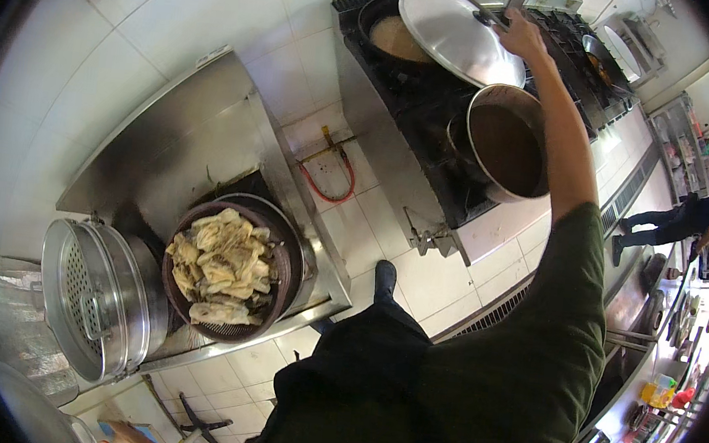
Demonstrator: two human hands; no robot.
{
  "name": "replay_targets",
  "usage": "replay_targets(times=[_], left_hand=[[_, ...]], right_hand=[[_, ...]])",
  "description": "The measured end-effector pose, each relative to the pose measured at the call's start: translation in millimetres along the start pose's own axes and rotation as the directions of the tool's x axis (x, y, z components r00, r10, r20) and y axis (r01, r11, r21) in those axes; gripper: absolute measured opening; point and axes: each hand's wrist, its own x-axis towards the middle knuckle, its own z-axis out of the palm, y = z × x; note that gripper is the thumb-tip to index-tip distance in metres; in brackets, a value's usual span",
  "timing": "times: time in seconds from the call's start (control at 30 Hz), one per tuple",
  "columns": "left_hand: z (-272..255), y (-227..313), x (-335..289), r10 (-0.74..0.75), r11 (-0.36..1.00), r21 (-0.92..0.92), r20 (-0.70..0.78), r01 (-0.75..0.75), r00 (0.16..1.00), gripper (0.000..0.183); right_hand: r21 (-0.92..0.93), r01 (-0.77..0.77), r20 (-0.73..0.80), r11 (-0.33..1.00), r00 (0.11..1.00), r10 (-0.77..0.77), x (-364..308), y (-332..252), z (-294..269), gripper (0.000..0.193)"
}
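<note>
At the far stove, my right hand (522, 35) is closed around a long, thin metal handle, right beside the black knob of a large silver lid (440, 28). The lid lies tilted, partly covering a dark wok (370, 22) of pale, cloudy contents. Below my right forearm a deep metal pot (509, 98) holds brown liquid. My left hand (127, 435) is low at the left edge, by a light-blue edged object (152, 433); its fingers are too unclear to read. Cooked, pale-yellow meat pieces (225, 257) fill a dark round colander (280, 287) at left.
The colander rests on a steel stove (181, 135), beside stacked perforated steamer pots (115, 302). A red hose (331, 194) runs between the two stoves. A floor drain grate (494, 310) lies right of my feet. Another person (683, 221) stands at far right, near shelves.
</note>
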Motion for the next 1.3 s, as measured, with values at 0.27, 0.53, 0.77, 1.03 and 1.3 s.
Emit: replay_targets(times=[0.27, 0.53, 0.77, 1.03, 1.3], left_hand=[[-16, 28, -392, 0.041, 0.986, 0.101, 0.617, -0.131, 0.786, 0.047], [-40, 45, -446, -0.162, 0.98, 0.191, 0.648, 0.047, 0.744, 0.044], [-86, -6, -396, -0.359, 0.929, 0.246, 0.416, 0.277, 0.836, 0.041], [-156, -103, -401, -0.543, 0.833, 0.234, 0.167, 0.502, 0.823, 0.038], [-191, -174, -412, -0.677, 0.687, 0.217, -0.153, 0.693, 0.72, 0.031]], right_hand=[[0.032, -0.243, 0.147, 0.97, 0.961, 0.236, 89, 34, 100, 0.058], [-0.023, -0.169, 0.24, 0.985, 0.956, 0.17, 118, 55, 123, 0.062], [-0.032, -0.069, 0.132, 0.997, 0.989, 0.072, 129, 54, 99, 0.06], [-0.085, 0.235, 0.033, 0.968, 0.972, -0.233, 164, 40, 36, 0.058], [-0.062, 0.511, -0.052, 0.857, 0.856, -0.514, 96, -124, -45, 0.051]])
